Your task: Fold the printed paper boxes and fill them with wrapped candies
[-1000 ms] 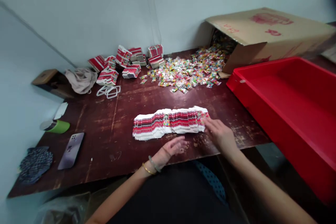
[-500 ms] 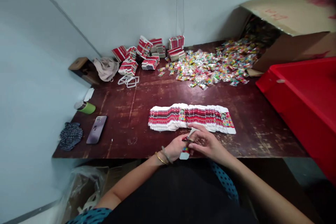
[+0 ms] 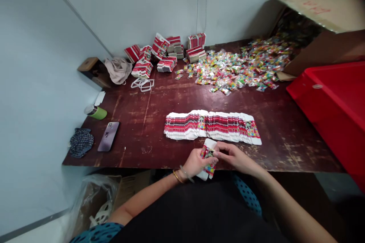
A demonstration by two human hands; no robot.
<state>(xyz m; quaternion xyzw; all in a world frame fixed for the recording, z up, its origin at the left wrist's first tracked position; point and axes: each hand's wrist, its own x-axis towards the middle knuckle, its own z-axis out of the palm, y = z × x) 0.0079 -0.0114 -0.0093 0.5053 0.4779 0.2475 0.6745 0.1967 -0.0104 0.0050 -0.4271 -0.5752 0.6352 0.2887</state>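
Observation:
My left hand (image 3: 196, 162) is closed around a small printed carton (image 3: 207, 152), red with colourful pictures and white flaps. More white flap shows below the fingers; whether it belongs to a second carton, I cannot tell. At the carton's right edge, the thumb and fingers of my right hand (image 3: 235, 157) pinch it. Just beyond both hands, a long overlapping row of flat cartons (image 3: 222, 126) lies fanned out across the table, red and white with printed fronts at the middle and right end.
Wrapped candies (image 3: 228, 70) are heaped at the back, by an open cardboard box (image 3: 322, 49). A red bin (image 3: 322, 110) stands at right. Bundled cartons (image 3: 167, 63) sit against the wall. A phone (image 3: 108, 136), green tumbler (image 3: 98, 112) and dark checked cloth (image 3: 81, 142) lie at left.
The carton in my hands has turned so its printed face and white top flap show. My right fingers have drawn together at its edge. The whole view has shifted slightly.

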